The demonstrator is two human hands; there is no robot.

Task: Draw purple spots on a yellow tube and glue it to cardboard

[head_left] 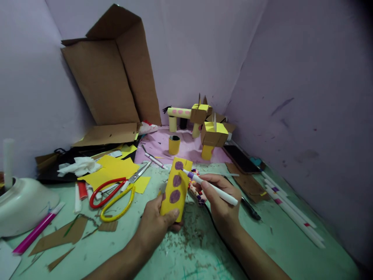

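In my left hand [159,216] is a yellow paper-covered box [180,198], gripped near its lower end and tilted upward. Three purple spots run in a line along its face. My right hand [223,196] pinches a white marker [223,193] with a purple tip, which meets the topmost spot or lies very close to it. Partly hidden behind the marker is a patterned object [198,194] with a black cord. Beyond the box stand a small yellow tube [174,146] and a yellow-topped cardboard piece [214,135] on a yellow leg.
Scissors [116,196] with red and yellow handles lie at left on yellow paper scraps [113,167]. A spotted paper-tube animal [182,112] stands at the back. To the right are a phone [241,158] and white glue sticks [291,212]. A large cardboard box [107,77] leans behind.
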